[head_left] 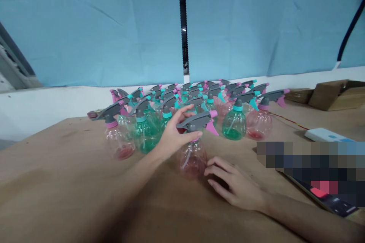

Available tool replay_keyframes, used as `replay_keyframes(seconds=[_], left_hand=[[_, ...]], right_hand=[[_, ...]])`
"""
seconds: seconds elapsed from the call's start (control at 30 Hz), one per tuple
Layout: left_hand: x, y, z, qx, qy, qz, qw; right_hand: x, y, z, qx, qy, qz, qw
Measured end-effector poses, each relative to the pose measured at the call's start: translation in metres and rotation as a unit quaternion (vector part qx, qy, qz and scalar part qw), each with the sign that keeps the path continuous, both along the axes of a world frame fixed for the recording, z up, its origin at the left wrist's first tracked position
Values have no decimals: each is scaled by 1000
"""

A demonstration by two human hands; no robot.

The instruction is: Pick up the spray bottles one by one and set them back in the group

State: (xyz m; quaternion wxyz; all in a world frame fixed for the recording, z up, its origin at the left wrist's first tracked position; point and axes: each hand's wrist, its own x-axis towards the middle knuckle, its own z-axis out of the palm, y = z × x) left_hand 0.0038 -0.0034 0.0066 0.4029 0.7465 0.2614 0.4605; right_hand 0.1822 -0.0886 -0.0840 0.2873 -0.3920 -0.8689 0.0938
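Note:
A clear pink spray bottle with a grey head and pink trigger stands upright on the wooden table, closest to me. My left hand is closed around its neck, thumb in front just under the spray head. Low on the right of that bottle, my right hand has its fingers curved and apart, with nothing between them; the fingertips are at the bottle's side, and I cannot tell if they touch. Right behind are a green spray bottle and another pink spray bottle.
Several more green and pink spray bottles stand in a cluster behind, including a pink one at the left. A cardboard box, a white device with a cord and a phone-like screen are on the right. Blue sheeting covers the wall.

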Motion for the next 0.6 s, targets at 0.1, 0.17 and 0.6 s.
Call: replay_keyframes(seconds=[0.1,0.17,0.6], left_hand=[[-1,4,-5,-57,35,-38,997],[-1,7,-6,-99,74,-47,991],[-2,14,-4,-237,-117,-86,961]], right_hand=[[-2,0,1,-12,-3,-39,999],[-4,2,1,-17,-5,-62,998],[-3,7,-4,-94,38,-72,992]])
